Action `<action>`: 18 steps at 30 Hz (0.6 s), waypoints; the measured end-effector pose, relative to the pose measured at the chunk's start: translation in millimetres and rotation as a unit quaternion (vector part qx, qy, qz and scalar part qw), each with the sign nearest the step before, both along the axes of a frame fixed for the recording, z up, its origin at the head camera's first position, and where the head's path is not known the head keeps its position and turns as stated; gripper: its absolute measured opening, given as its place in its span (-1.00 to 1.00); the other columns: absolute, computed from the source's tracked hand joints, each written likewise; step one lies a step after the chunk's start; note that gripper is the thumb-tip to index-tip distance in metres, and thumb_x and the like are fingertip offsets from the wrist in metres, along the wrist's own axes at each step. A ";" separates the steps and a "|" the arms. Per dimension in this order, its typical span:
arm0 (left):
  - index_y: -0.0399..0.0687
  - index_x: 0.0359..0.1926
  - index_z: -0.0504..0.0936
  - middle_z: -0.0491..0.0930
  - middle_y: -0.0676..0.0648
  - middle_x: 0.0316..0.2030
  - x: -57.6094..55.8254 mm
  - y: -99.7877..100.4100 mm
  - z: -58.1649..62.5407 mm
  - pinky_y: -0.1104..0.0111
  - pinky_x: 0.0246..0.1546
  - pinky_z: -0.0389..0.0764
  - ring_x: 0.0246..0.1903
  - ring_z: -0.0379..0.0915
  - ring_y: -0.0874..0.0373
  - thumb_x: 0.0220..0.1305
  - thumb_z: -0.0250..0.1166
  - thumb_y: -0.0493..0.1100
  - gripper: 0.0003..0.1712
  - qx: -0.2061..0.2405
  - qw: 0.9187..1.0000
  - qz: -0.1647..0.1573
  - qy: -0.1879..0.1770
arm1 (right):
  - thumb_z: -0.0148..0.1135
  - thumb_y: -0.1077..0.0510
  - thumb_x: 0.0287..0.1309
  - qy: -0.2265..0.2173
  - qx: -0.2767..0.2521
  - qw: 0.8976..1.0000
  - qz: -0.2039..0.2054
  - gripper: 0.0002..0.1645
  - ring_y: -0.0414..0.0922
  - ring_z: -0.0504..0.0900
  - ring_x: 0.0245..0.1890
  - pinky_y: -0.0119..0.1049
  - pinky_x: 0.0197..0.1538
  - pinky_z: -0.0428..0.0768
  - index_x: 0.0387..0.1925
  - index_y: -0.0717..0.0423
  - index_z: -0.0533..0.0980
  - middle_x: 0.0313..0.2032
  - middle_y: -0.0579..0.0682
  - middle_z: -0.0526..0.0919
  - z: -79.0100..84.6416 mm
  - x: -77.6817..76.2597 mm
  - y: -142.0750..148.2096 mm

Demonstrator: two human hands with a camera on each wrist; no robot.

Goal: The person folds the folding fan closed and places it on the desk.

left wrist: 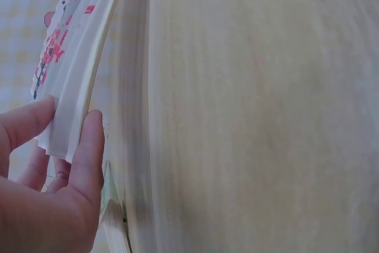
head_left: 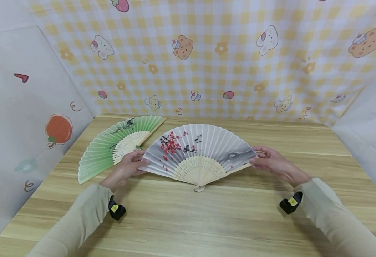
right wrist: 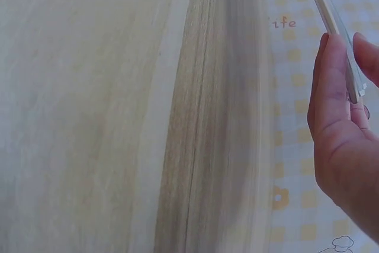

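A white and grey folding fan (head_left: 204, 142) with red blossoms, small birds and pale wooden ribs is spread wide in the head view, its pivot end toward the person. My left hand (head_left: 128, 166) pinches its left outer edge between thumb and fingers; the left wrist view shows the thumb on the fabric face. On the opposite side, my right hand (head_left: 274, 164) grips the right outer rib, with thumb in front and fingers behind. Behind my left hand lies a green folding fan (head_left: 104, 153), also spread, with a dark branch printed on it.
The wood-grain table (head_left: 188, 221) extends in front of and around both fans. At its back hangs a yellow checked cloth (head_left: 204, 78) with cartoon prints, and a white printed sheet (head_left: 30, 107) stands along the left. Black wrist cameras (head_left: 116, 210) sit below the cuffs.
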State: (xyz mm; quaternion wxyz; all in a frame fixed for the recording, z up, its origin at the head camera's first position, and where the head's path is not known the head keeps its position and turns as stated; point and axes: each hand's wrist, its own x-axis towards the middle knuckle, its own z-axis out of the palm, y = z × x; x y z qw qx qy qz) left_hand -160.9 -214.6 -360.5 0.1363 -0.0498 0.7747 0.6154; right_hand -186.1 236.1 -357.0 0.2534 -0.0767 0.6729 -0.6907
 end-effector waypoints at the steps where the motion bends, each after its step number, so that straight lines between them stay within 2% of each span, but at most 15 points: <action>1: -0.32 0.19 0.20 0.45 -0.13 -0.18 0.2 -0.5 -0.2 0.32 -0.23 0.57 -0.38 0.47 0.25 0.19 0.13 -0.30 -0.45 0.001 1.000 -0.002 0.001 | 0.12 0.37 0.08 -0.001 -0.005 1.000 -0.001 -0.57 -0.20 0.55 -0.23 -0.32 -0.09 0.54 -0.01 0.19 0.24 -0.24 -0.03 0.54 -0.4 0.0 -0.1; 5: -0.34 0.20 0.18 0.44 -0.15 -0.15 0.7 -2.7 -1.7 0.32 -0.19 0.56 -0.34 0.47 0.24 0.19 0.14 -0.31 -0.43 0.011 1.000 -0.017 0.006 | 0.08 0.40 0.09 0.004 -0.036 0.999 0.001 -0.59 -0.19 0.55 -0.23 -0.32 -0.09 0.54 -0.03 0.12 0.25 -0.22 -0.03 0.52 -2.0 0.0 0.9; 11: -0.37 0.22 0.10 0.37 -0.26 -0.03 1.1 -4.8 -3.7 0.28 -0.05 0.48 -0.21 0.46 0.17 0.15 0.17 -0.33 -0.34 0.042 0.998 -0.049 -0.009 | 0.02 0.45 0.10 0.019 -0.091 0.996 -0.006 -0.58 -0.20 0.55 -0.24 -0.37 -0.13 0.55 -0.03 0.07 0.27 -0.23 -0.04 0.55 -2.3 -0.3 2.4; 14: -0.32 0.24 0.10 0.35 -0.27 0.01 1.5 -6.1 -4.1 0.30 -0.06 0.48 -0.18 0.44 0.16 0.12 0.21 -0.32 -0.30 0.034 0.998 -0.060 -0.011 | 0.03 0.45 0.10 0.016 -0.094 0.995 -0.021 -0.58 -0.20 0.55 -0.24 -0.39 -0.14 0.55 -0.03 0.07 0.28 -0.23 -0.03 0.55 -1.4 -0.2 1.6; 18: -0.28 0.24 0.12 0.34 -0.28 0.05 1.5 -8.2 -5.8 0.31 -0.08 0.46 -0.13 0.41 0.14 0.09 0.22 -0.33 -0.29 0.021 0.996 -0.090 0.006 | 0.04 0.44 0.11 0.007 -0.099 0.994 -0.044 -0.59 -0.20 0.55 -0.24 -0.39 -0.12 0.54 -0.02 0.09 0.27 -0.23 -0.02 0.55 0.7 0.4 0.3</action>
